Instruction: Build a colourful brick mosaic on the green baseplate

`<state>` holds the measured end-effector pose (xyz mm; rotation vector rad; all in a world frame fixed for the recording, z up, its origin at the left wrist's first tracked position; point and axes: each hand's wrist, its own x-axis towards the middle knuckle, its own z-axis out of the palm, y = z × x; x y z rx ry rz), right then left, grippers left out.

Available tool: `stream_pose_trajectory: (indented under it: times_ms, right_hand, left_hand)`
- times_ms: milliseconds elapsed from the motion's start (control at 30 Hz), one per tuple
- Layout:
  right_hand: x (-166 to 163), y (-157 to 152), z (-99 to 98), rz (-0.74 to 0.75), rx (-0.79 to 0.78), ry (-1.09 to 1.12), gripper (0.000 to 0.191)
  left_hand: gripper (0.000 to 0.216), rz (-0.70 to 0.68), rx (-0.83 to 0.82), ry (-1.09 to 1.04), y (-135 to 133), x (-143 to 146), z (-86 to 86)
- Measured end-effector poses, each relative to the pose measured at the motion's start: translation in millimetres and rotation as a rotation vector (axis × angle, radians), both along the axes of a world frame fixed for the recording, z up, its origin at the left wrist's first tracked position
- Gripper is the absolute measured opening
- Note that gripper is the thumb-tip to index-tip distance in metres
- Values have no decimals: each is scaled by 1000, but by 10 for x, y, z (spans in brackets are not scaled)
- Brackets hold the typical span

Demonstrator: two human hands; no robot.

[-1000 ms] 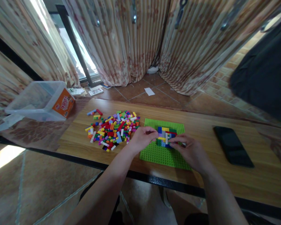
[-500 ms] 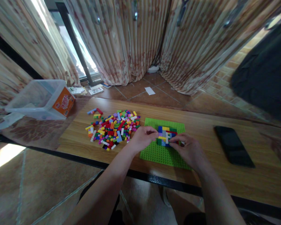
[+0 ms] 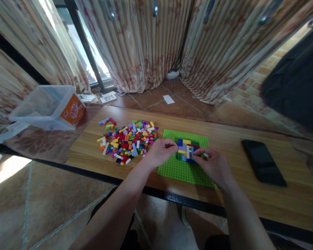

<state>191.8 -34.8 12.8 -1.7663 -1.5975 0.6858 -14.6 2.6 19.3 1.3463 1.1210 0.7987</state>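
Observation:
A multicoloured block of toy building bricks (image 3: 184,150) stands on a green studded baseplate (image 3: 184,175), with blue, yellow, white and red pieces on top. At its left side is my left hand (image 3: 159,152), thumb and forefinger pinched together; whatever lies between the tips is too small to make out. My right hand (image 3: 216,164) is bent over the block's right side, its fingertips touching the bricks there. Between its curled fingers shows a small white brick (image 3: 206,156), partly hidden.
Left of the baseplate spreads a pile of loose bricks (image 3: 131,137) in many colours. A black phone (image 3: 263,162) lies on the wooden table (image 3: 231,139) at right. On the floor at left stands a clear plastic bin (image 3: 39,119) with an orange label. Curtains hang behind.
The view has shifted slightly, moving the scene a little to the right. My right fingertips have moved slightly up along the block's right side. My left hand stays pinched beside it.

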Motion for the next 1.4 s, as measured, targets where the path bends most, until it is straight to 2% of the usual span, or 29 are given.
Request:
stream_pose_trajectory:
  times_ms: [400, 600, 867, 1000, 1133, 1233, 1333, 1400]
  right_hand:
    - [-31, 20, -1, -43, -21, -17, 21]
    - [-53, 25, 17, -51, -5, 0, 22]
    - [-43, 25, -7, -26, 9, -48, 20]
    - [-38, 25, -20, -22, 13, 65, 19]
    - [-15, 47, 25, -91, -15, 290, 26]
    - [7, 69, 112, -235, 33, 398, 27]
    - [2, 82, 197, -376, 106, 447, 27]
    - [-33, 83, 229, -402, 143, 441, 27]
  left_hand:
    - [17, -42, 125, 101, 15, -27, -46]
    - [18, -58, 115, 138, 23, -31, -76]
    - [17, -49, 142, 166, 9, -28, -26]
    - [15, -32, 127, 112, -12, -31, 19]
    - [11, 55, 101, 11, -1, -44, 61]
    - [12, 154, 99, -83, 36, -81, 88]
    - [13, 283, 126, -163, 76, -150, 133]
    - [14, 375, 135, -209, 93, -211, 183]
